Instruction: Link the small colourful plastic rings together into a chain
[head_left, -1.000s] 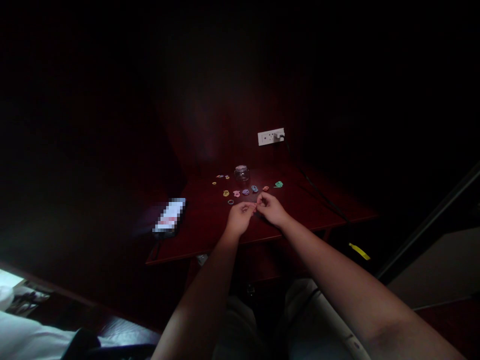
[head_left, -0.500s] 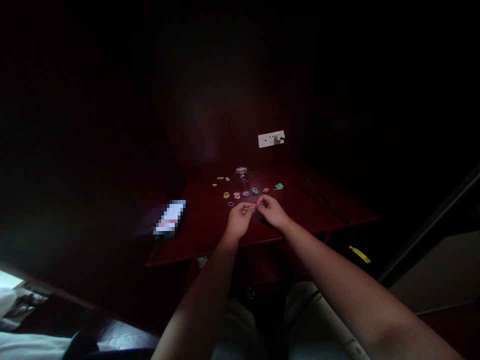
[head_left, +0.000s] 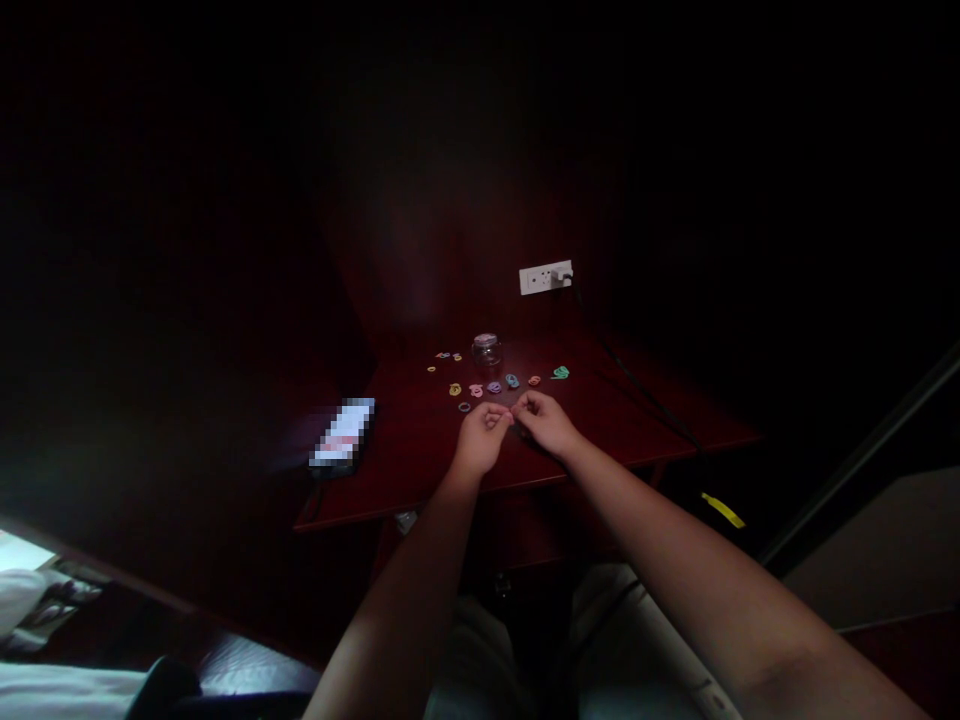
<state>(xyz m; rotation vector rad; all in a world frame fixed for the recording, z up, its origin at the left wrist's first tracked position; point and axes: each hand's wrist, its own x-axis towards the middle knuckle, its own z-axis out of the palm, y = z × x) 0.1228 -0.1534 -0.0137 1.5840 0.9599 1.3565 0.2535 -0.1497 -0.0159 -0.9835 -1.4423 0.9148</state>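
Observation:
My left hand [head_left: 482,438] and my right hand [head_left: 546,421] meet fingertip to fingertip just above the front part of the dark red table [head_left: 405,465]. Both are closed in a pinch; whatever sits between the fingertips is too small to make out. Beyond them lies a row of small coloured bands in piles: yellow [head_left: 455,390], pink [head_left: 476,391], purple [head_left: 494,388], blue [head_left: 512,381], orange-pink [head_left: 534,381] and green [head_left: 561,373]. A single greyish band [head_left: 464,407] rests beside my left hand. Behind the row stands a clear lidded jar [head_left: 487,352].
A few loose bands [head_left: 448,356] lie at the back left. A phone with a lit, blurred screen [head_left: 343,433] is at the table's left edge. On the back wall a white socket [head_left: 546,277] holds a plug, whose dark cable [head_left: 637,385] runs down to the right. A yellow strip [head_left: 723,510] shows beyond the table's right front.
The whole view has shifted very slightly. My hands keep the same pinched pose, fingertips together, and the piles stay where they were.

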